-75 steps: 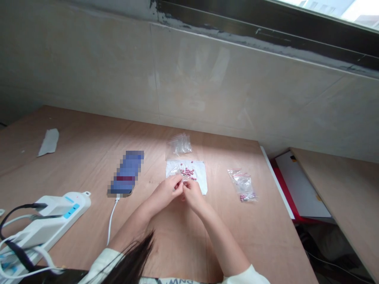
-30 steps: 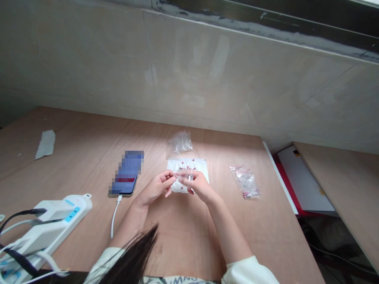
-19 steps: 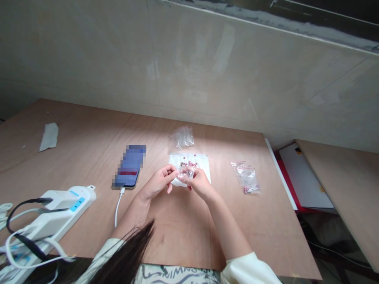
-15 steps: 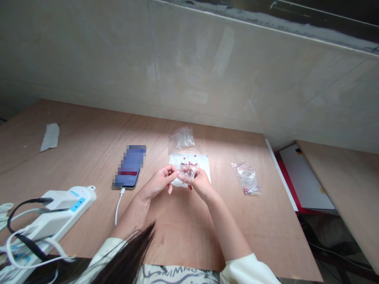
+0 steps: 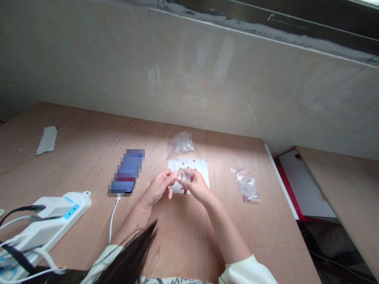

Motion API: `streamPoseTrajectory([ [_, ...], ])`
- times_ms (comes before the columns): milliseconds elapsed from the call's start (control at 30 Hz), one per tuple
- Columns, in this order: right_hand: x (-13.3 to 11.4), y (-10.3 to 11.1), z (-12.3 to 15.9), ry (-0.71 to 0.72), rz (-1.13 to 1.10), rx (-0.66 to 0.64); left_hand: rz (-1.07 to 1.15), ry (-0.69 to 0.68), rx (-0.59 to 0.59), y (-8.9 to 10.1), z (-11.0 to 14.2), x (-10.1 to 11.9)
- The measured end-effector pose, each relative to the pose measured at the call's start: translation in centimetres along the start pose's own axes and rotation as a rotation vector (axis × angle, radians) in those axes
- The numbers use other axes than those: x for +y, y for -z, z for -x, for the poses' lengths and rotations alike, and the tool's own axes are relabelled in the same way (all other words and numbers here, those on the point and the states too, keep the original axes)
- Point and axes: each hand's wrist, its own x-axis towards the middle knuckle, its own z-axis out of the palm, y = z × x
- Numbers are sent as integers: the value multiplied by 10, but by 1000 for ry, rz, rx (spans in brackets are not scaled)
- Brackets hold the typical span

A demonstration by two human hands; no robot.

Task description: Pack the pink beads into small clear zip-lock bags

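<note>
Between both hands is a small clear plastic bag point(image 5: 184, 177), held above a white sheet of paper point(image 5: 204, 167). My left hand point(image 5: 162, 185) pinches the bag's left edge with thumb and forefinger. From the other side, my right hand point(image 5: 199, 185) grips it, the fingers partly hidden by the plastic. Several small reddish-pink beads point(image 5: 194, 161) lie scattered on the paper, some covered by the hands and bag. Beyond the paper lies a stack of clear zip bags point(image 5: 181, 144). Over to the right are zip bags with pink beads inside point(image 5: 248, 187).
A phone point(image 5: 127, 171) on a white charging cable point(image 5: 112, 219) lies to the left. Nearer, a white power strip point(image 5: 65, 213) carries plugs and cords. A torn white paper piece point(image 5: 47, 140) rests at the far left. Folders point(image 5: 308, 185) stand past the table's right edge.
The view has tilted slightly, so the table sits lower in the picture. Both hands keep hold of the bag, which has shifted a little to the left over the paper.
</note>
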Motion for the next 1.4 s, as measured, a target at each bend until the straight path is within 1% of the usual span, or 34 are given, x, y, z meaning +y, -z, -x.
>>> streamPoseTrajectory([
  [167, -4, -4, 2, 4, 88, -53, -45, -12, 25, 0, 5, 1],
  [300, -4, -7, 1, -36, 254, -40, -63, 0, 49, -4, 7, 0],
  [333, -3, -7, 1, -14, 309, -33, -65, 4, 53, -5, 7, -1],
  [467, 2, -5, -1, 147, 488, -12, -67, 7, 90, -9, 9, -2],
  [567, 7, -3, -1, 175, 519, -25, -75, 15, 105, -10, 10, -3],
  [700, 9, -4, 4, 148, 449, -9, -83, 23, 109, -9, 10, -2],
  [800, 9, -6, 8, 53, 302, -15, -95, 22, 107, -7, 11, 0],
  [900, 8, -8, 10, -21, 204, 52, -129, 31, 91, -7, 11, 3],
  [967, 7, -8, 10, -26, 182, 109, -154, 41, 90, -7, 11, 4],
  [1033, 6, -5, 8, -6, 156, 139, -159, 43, 102, -6, 10, 5],
  [1133, 4, 2, 7, 5, 100, 120, -138, 20, 133, 0, 8, 4],
  [1233, 8, 8, 6, -2, 29, 89, -138, 3, 187, 11, 7, 2],
  [1300, 16, 14, 5, -6, -33, 146, -135, -10, 238, 18, 8, 1],
  [1333, 22, 17, 4, -11, -48, 213, -133, -18, 267, 20, 9, 0],
  [1400, 35, 25, 3, -23, 10, 404, -131, -30, 326, 25, 11, -1],
])
